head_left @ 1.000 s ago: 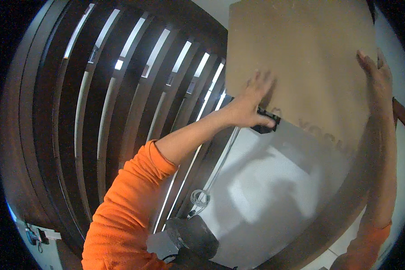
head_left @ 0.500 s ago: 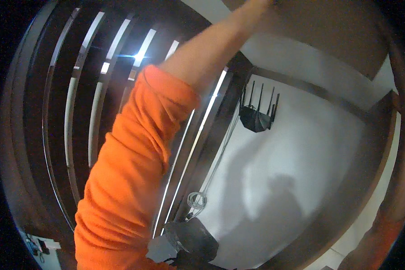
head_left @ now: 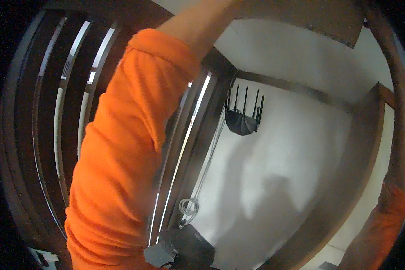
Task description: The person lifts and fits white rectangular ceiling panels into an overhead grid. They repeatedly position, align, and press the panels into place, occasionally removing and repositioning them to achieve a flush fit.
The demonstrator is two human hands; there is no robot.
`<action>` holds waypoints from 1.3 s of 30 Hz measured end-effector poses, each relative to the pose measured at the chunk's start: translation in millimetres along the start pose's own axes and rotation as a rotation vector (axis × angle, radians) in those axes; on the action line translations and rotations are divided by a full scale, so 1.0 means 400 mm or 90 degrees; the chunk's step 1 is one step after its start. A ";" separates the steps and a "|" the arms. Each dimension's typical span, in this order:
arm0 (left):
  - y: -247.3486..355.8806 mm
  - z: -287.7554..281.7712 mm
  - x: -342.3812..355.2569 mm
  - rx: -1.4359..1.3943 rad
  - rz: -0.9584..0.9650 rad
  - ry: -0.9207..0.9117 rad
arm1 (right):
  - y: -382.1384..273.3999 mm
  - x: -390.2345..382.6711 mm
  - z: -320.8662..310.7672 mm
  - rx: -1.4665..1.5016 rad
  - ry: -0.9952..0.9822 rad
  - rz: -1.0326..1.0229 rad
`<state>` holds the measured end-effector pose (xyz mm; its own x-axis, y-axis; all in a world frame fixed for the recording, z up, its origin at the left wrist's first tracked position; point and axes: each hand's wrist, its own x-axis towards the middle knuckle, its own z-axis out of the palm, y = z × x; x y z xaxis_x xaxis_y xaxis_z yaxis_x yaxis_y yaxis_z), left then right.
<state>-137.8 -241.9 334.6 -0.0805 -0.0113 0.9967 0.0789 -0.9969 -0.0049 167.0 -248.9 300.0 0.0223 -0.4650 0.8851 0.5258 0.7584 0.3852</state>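
Cardboard box [head_left: 306,19] is up high, just left of right grip [head_left: 377,20], likely held both sides for balance; can't tell if right pinches, left grip's out of frame. Router [head_left: 242,122] sits lower left.

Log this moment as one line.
left hand: out of view | right hand: beside brown cardboard overhead, contact unclear | black router: against white wall

From the person's head, a fisheye view is being directed at a white wall [head_left: 297,135] and slatted screen [head_left: 70,112], the left sleeve [head_left: 117,153] being shown close.
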 end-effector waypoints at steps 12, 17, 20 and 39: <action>0.024 -0.025 0.117 -0.025 0.018 0.054 | 0.256 0.210 0.112 -0.191 0.199 -0.153; -0.060 0.017 0.204 -0.091 0.018 -0.007 | 0.319 0.215 0.092 -0.165 0.226 -0.274; -0.043 0.032 0.220 -0.042 -0.037 0.068 | 0.286 0.170 0.119 -0.165 0.203 -0.195; -0.025 0.133 0.131 -0.120 0.017 -0.017 | 0.250 0.116 -0.037 0.161 -0.131 -0.017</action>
<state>-90.2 -228.5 390.9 -0.0540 -0.0378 0.9978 -0.1074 -0.9933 -0.0434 233.1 -201.3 375.9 -0.1741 -0.4045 0.8978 0.2949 0.8485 0.4394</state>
